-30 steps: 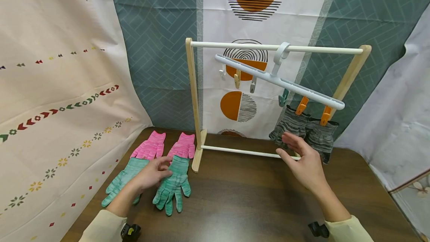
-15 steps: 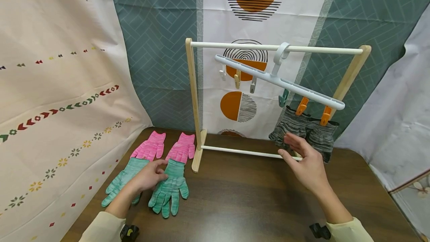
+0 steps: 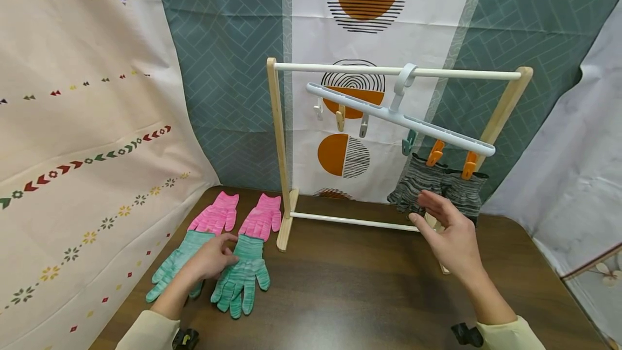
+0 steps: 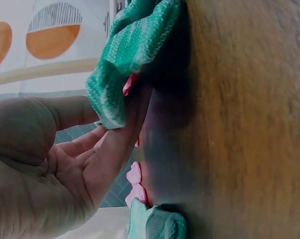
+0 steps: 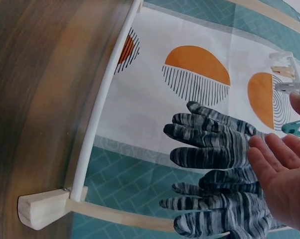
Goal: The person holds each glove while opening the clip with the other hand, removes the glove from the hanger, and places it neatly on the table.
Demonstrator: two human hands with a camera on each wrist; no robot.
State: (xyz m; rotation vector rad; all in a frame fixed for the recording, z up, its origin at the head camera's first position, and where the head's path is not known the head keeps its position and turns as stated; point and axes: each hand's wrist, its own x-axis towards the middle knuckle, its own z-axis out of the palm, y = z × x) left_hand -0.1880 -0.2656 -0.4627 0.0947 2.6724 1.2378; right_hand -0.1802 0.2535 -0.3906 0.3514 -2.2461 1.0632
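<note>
Between thumb and fingers, my left hand [image 3: 211, 258] pinches the left edge of a green knit glove [image 3: 247, 266], near its cuff. In the left wrist view this glove [image 4: 135, 45] drapes over the fingers, hiding their tips. A second green glove [image 3: 180, 255] lies left, partly behind the hand. Both green gloves lie below a pair of pink gloves [image 3: 262, 216]. My right hand [image 3: 452, 239], fingers extended and holding nothing, is by a pair of grey-black striped gloves [image 5: 205, 149]. These hang by orange clips [image 3: 435, 153] from a pale blue hanger [image 3: 379, 110].
The hanger hooks over the upper bar [image 3: 340, 69] of a wooden rack, tilting down to the right. More clips, including a green one [image 3: 408, 143], hang from it. A lower white bar [image 3: 350, 221] spans the rack near the brown table [image 3: 330, 285]. Patterned cloths surround it.
My left hand has drawn the green glove left and toward me, uncovering more of the pink glove's cuff area. My right hand has shifted slightly right.
</note>
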